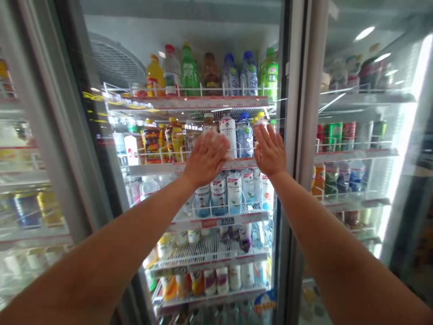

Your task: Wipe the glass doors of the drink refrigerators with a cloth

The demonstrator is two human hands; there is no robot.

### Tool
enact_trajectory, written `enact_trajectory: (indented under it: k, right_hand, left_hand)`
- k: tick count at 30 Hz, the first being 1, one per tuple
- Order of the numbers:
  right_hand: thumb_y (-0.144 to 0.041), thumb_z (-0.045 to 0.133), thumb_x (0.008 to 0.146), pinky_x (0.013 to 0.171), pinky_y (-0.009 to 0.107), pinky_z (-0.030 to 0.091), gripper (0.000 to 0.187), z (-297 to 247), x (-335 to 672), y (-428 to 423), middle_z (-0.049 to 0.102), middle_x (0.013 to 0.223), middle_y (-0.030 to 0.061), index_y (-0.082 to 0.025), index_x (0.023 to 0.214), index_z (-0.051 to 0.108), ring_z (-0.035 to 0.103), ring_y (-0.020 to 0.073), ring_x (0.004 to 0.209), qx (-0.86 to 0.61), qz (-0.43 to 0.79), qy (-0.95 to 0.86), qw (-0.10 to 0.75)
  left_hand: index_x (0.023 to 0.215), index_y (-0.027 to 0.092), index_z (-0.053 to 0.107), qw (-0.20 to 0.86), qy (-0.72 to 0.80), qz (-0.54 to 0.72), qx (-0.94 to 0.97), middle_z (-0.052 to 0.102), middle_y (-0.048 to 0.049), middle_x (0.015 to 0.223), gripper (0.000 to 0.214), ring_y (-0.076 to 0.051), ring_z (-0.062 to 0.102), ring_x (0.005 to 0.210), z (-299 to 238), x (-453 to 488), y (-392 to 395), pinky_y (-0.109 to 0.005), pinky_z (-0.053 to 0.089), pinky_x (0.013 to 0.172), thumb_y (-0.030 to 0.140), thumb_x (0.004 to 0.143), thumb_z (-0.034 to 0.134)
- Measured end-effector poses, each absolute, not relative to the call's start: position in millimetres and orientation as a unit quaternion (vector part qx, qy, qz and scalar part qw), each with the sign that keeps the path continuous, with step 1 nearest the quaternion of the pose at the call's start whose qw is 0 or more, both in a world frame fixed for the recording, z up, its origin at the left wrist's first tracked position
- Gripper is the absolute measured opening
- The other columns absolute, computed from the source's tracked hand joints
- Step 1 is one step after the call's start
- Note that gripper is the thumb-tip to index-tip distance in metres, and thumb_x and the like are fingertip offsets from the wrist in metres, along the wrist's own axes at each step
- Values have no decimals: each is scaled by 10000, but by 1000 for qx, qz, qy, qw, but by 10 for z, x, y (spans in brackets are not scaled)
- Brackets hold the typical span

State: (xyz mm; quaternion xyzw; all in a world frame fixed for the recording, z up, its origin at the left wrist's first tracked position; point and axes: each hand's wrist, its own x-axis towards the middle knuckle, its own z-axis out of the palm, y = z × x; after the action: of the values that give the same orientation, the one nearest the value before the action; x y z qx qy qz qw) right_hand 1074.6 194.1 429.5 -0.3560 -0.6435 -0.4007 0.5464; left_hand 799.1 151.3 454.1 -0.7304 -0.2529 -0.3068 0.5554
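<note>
My left hand (208,155) lies flat over the glass door (216,27) of a drinks fridge, palm toward the glass and fingers stretched out. It is somewhat blurred. A pale patch shows around its fingertips; whether that is a thin cloth or a bottle behind the glass, I cannot tell. Close to the door's right edge, my right hand (270,151) rests flat against the glass, its fingers slightly spread. Between the two hands a white-labelled bottle (228,131) and a blue-capped bottle (244,135) show through the door.
Behind the glass, wire shelves hold rows of bottles and cans, with a green bottle (190,70) on the top one. A grey door frame (301,135) runs upright beside my right arm. More fridge doors with stocked shelves (358,155) stand on both sides. Lights reflect in the glass.
</note>
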Motion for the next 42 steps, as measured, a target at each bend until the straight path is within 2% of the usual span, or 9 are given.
enact_trajectory:
  k: [4, 9, 15, 17, 19, 23, 29, 36, 42]
  right_hand:
    - [-219, 392, 986, 1306, 534, 279, 639, 4292, 10750, 1938, 369, 1649, -14, -298, 1620, 362, 281, 244, 1575, -352, -400, -641, 552]
    - [-213, 388, 974, 1299, 538, 294, 632, 4292, 10750, 1924, 386, 1641, -7, -291, 1600, 400, 297, 243, 1569, -355, -405, -637, 551]
    - [-224, 392, 968, 1300, 557, 286, 612, 4307, 10772, 1890, 373, 1646, 23, -228, 1578, 438, 283, 262, 1574, -369, -392, -648, 539]
    - [-231, 386, 972, 1303, 561, 278, 608, 4307, 10782, 1891, 358, 1653, 21, -218, 1579, 435, 266, 262, 1580, -370, -387, -652, 537]
    - [-242, 382, 978, 1318, 552, 244, 610, 4307, 10788, 1892, 334, 1662, -8, -239, 1587, 414, 237, 246, 1590, -374, -375, -656, 537]
    - [-276, 369, 997, 1350, 512, 118, 597, 4315, 10793, 1869, 276, 1677, -86, -323, 1592, 358, 176, 200, 1607, -385, -333, -669, 542]
    - [-347, 304, 1042, 1332, 571, 141, 581, 4334, 10889, 1902, 212, 1698, -55, -295, 1620, 295, 151, 215, 1612, -380, -356, -677, 521]
    - [-406, 191, 1075, 1327, 600, 146, 587, 4357, 11010, 2051, 144, 1719, -45, -343, 1657, 160, 132, 262, 1615, -365, -397, -681, 495]
    - [-363, 213, 1097, 1313, 592, 192, 563, 4333, 10937, 1940, 210, 1709, 11, -260, 1650, 242, 168, 277, 1606, -363, -406, -673, 500]
  left_hand:
    - [1600, 385, 360, 540, -201, -164, -801, 345, 98, 1671, 493, -154, 141, 1608, 4873, 7929, 1465, -464, 94, 1362, 441, 1110, 342]
    - [1665, 255, 240, 491, -352, -491, -628, 124, 42, 1743, 619, -245, -158, 1605, 5221, 7743, 1527, -602, -70, 1331, 475, 1090, 304]
    - [1485, 392, 531, 475, -132, -80, -866, 459, 135, 1598, 464, -120, 186, 1595, 4803, 7658, 1441, -381, 204, 1338, 454, 1041, 409]
    - [1488, 406, 514, 472, -163, -82, -862, 466, 168, 1584, 478, -92, 238, 1570, 4955, 7535, 1447, -351, 176, 1342, 501, 1025, 441]
    - [1625, 248, 309, 481, -244, -189, -821, 312, 79, 1686, 604, -156, -33, 1608, 5157, 7412, 1522, -514, -55, 1342, 458, 1063, 381]
    - [1661, 124, 133, 465, -366, -476, -651, 115, 66, 1739, 704, -131, -338, 1521, 5111, 7421, 1656, -490, -235, 1296, 418, 1060, 353]
    - [1511, 316, 520, 371, -178, -1, -912, 441, 75, 1619, 575, -222, 201, 1598, 4708, 7602, 1373, -516, 66, 1345, 560, 1000, 421]
    - [1646, 107, 314, 481, -426, -428, -635, 174, -75, 1728, 708, -359, -47, 1609, 4887, 7242, 1560, -600, -137, 1296, 494, 1053, 340]
    - [1583, 330, 411, 404, -262, -12, -876, 319, 75, 1682, 612, -245, 137, 1611, 4565, 7424, 1250, -594, 74, 1331, 560, 1017, 439]
